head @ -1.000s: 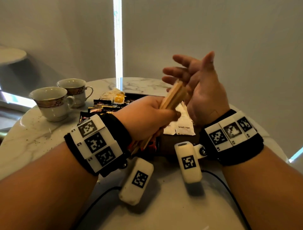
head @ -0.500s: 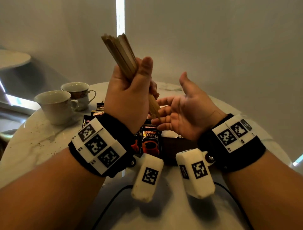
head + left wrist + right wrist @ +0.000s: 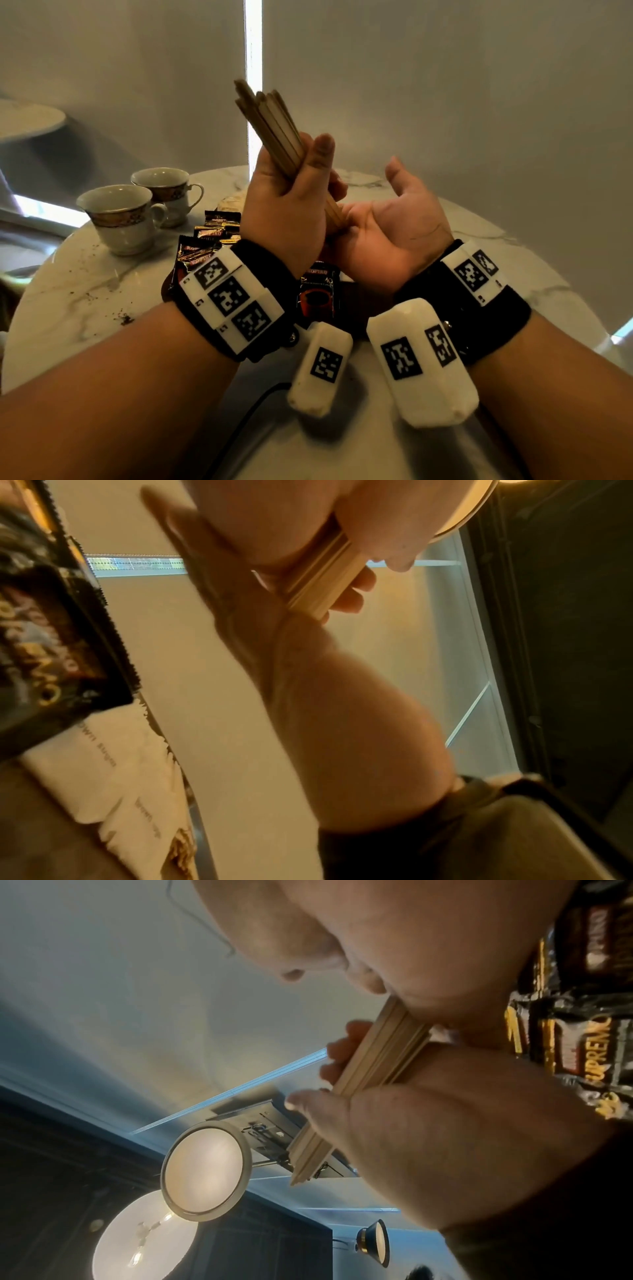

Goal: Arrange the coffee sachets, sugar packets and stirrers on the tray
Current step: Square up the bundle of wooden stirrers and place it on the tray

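Two white porcelain teacups with gold-brown patterned bands (image 3: 120,217) stand side by side near the far left edge of the round white marble table (image 3: 78,291), the nearer one touching or just in front of the other; dark specks lie on the bare marble in front of them. To their right, black-and-gold coffee sachets (image 3: 209,236) lie overlapped in a fan on a dark brown tray (image 3: 363,294); at least four show beside the left wrist, and one more stands out between the wrists, though an exact count cannot be made. White paper sugar packets printed "brown sugar" (image 3: 113,772) lie on the tray just beside a sachet; at least two show in the left wrist view.

The left hand (image 3: 287,212) is raised above the tray, fingers and thumb wrapped round a bundle of pale wooden stirrers (image 3: 270,126), too tightly packed to count, tilted with its upper end leaning left. The right hand (image 3: 387,229) lies palm up beside it, fingers loosely spread, the bundle's lower end resting against its palm near the finger bases. Bare marble runs along the table's near and right edges.
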Available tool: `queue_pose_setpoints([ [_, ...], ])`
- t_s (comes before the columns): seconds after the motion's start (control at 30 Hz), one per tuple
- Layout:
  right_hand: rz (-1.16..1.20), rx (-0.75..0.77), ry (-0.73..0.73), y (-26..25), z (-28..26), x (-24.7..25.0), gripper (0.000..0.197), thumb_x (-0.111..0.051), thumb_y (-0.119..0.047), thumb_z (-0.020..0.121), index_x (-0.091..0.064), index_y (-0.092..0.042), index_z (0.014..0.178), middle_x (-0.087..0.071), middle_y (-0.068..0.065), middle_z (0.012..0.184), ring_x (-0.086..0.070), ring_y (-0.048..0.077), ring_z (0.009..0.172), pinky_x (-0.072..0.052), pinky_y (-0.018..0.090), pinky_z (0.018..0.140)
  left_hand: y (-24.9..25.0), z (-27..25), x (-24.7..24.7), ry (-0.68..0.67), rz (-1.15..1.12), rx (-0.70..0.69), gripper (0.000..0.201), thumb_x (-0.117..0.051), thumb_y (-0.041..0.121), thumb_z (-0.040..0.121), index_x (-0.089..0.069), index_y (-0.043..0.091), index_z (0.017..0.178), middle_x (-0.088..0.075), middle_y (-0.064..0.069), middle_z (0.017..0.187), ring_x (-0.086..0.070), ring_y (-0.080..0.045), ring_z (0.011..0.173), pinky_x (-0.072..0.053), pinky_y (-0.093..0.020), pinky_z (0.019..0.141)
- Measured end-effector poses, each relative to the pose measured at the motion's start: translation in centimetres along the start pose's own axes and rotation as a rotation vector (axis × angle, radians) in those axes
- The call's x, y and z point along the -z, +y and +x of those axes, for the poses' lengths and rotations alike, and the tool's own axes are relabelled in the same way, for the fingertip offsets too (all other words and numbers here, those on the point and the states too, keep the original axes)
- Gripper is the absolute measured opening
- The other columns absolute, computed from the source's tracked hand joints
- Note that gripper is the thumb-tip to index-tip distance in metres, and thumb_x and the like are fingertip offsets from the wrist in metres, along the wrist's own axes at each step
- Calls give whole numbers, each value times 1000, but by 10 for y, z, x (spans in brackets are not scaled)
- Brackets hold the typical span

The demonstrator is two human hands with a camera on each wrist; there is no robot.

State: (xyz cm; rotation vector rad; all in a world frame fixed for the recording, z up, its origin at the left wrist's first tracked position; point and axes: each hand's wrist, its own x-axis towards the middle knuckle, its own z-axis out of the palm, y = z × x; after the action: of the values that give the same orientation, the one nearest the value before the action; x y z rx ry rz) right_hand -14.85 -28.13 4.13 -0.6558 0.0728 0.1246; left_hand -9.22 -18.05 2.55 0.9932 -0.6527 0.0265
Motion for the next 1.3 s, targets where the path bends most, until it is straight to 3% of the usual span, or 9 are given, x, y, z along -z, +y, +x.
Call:
queue_pose_setpoints([
  [0.13, 27, 40, -8, 0, 3, 6, 113, -43, -83, 80, -37, 12, 140, -43, 22, 150, -47, 41, 135, -37, 59, 111, 0, 1, 0, -14, -3, 6, 15, -62, 30, 96, -56, 17, 94, -58, 1, 66, -61, -23, 67, -58, -58, 73],
  [0.37, 95, 144, -173, 4, 0, 5, 114, -47, -84, 77, -37, 6, 146, -47, 31, 145, -43, 49, 136, -25, 61, 117, -2, 0, -5, -26, -63, 66, 10, -59, 17, 100, -52, 12, 96, -59, 1, 65, -64, -19, 62, -60, -40, 64],
  [0.53, 64, 160, -133, 5, -2, 6, 111, -42, -87, 77, -45, 2, 143, -51, 25, 144, -49, 44, 133, -39, 56, 109, -7, 0, -7, -58, 5, 108, 11, -61, 19, 101, -54, 13, 93, -60, 0, 64, -62, -20, 65, -58, -36, 66],
  [0.6, 48, 167, -128, 5, 3, 10, 116, -48, -85, 73, -37, 1, 150, -34, 10, 157, -35, 36, 145, -27, 56, 118, -7, 2, -5, -71, 43, 95, 13, -61, 23, 101, -53, 16, 93, -57, 0, 63, -58, -20, 62, -55, -39, 64],
  [0.7, -32, 123, -87, 3, 9, 19, 128, -55, -86, 65, -19, -4, 157, -33, 9, 134, -25, 22, 133, -10, 51, 122, -3, 6, 0, -101, 121, 111, 14, -60, 23, 101, -51, 15, 94, -49, 0, 60, -49, -18, 55, -46, -35, 54],
  [0.83, -423, 194, 132, -14, 2, 14, 108, -50, -84, 71, -36, -11, 150, -49, 29, 141, -47, 42, 131, -34, 61, 111, 4, 15, 14, -277, 280, 240, 15, -62, 25, 100, -53, 13, 96, -48, 0, 62, -46, -19, 53, -45, -37, 55],
  [0.9, -719, 383, 299, -27, -7, 9, 89, -50, -77, 75, -54, -8, 131, -66, 15, 112, -62, 29, 101, -48, 41, 78, 9, 18, 20, -414, 443, 300, 16, -64, 32, 97, -57, 18, 97, -53, -1, 66, -50, -20, 57, -51, -43, 60],
  [1.0, -1083, 514, 355, -33, -17, 5, 60, -58, -68, 76, -65, -14, 100, -55, -5, 66, -42, 16, 61, -36, 30, 55, 14, 17, 20, -632, 737, 326, 14, -66, 39, 94, -59, 27, 94, -59, 2, 68, -56, -12, 56, -55, -34, 60],
  [1.3, -1434, 644, 396, -21, -13, 6, 25, -71, -35, 88, -60, -18, 74, -64, -5, 62, -59, 9, 55, -47, 36, 62, 15, 7, 9, -621, 899, 326, 17, -71, 40, 90, -54, 40, 88, -61, 9, 70, -56, 7, 47, -41, -10, 43],
])
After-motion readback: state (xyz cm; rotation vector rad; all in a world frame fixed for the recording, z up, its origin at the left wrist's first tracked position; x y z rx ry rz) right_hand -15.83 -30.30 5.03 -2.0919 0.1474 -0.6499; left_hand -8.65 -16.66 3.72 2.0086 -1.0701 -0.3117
